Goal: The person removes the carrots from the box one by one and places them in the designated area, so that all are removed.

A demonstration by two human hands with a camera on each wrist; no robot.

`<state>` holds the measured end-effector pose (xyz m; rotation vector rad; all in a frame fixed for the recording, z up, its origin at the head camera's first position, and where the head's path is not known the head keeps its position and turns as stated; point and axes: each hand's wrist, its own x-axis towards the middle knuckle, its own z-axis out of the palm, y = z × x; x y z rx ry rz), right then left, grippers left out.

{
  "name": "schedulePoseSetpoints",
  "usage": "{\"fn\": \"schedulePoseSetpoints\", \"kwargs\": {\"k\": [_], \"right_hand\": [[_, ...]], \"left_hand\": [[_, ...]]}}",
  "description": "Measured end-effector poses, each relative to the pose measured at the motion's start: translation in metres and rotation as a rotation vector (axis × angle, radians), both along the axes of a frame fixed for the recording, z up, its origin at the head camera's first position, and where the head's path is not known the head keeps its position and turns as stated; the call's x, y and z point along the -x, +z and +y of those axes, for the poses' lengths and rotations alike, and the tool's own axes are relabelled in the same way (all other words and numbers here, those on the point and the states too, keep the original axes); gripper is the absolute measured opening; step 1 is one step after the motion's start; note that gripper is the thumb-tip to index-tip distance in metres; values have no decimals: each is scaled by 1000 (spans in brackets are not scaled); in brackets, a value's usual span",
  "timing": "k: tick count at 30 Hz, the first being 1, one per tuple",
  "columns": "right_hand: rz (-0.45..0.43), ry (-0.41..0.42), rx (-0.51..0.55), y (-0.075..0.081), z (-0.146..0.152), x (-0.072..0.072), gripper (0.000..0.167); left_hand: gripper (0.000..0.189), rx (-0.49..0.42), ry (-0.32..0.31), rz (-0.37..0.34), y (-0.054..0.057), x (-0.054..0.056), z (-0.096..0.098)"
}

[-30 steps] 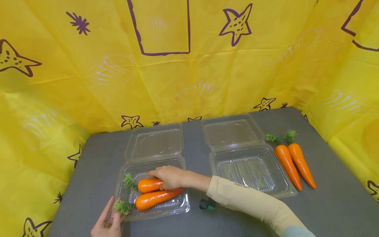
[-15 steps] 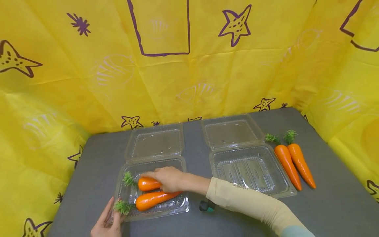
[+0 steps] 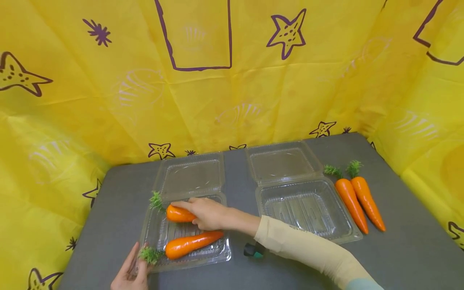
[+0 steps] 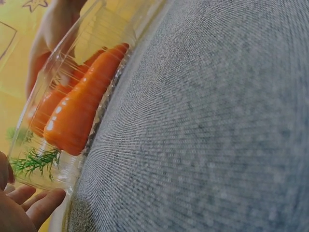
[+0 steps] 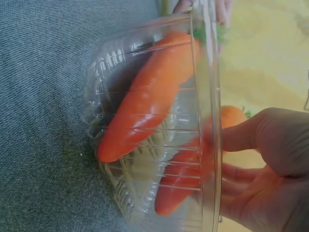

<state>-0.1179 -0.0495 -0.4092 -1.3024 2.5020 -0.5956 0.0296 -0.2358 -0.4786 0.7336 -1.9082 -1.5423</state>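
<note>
In the head view, a clear plastic clamshell container lies with its lid folded back at the left of the table. My right hand grips an orange carrot with a green top, along the container's far side; the hand covers its tapered end. A second carrot lies near the front wall, its leafy top by the left corner. My left hand holds that front-left corner, thumb and fingers at the rim. Through the clear wall, the right wrist view shows both carrots apart, tips toward the camera.
Right of centre stands another clear container, lid also folded back, nothing inside. Beside it lie two more carrots, tops pointing away. A small black and green object sits under the right forearm. A yellow patterned cloth surrounds the table.
My right hand has shifted its carrot away from me toward the container's far side, widening the gap to the other carrot. The left hand stays at the corner.
</note>
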Motion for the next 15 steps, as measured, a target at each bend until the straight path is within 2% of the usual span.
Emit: {"fn": "schedulePoseSetpoints", "kwargs": {"k": [7, 13, 15], "right_hand": [[1, -3, 57, 4, 7, 0, 77], [-5, -16, 103, 11, 13, -1, 77], [-18, -23, 120, 14, 16, -1, 77]], "left_hand": [[44, 34, 9, 1, -1, -1, -1], [44, 6, -7, 62, -1, -2, 0], [44, 5, -6, 59, -1, -2, 0]]}}
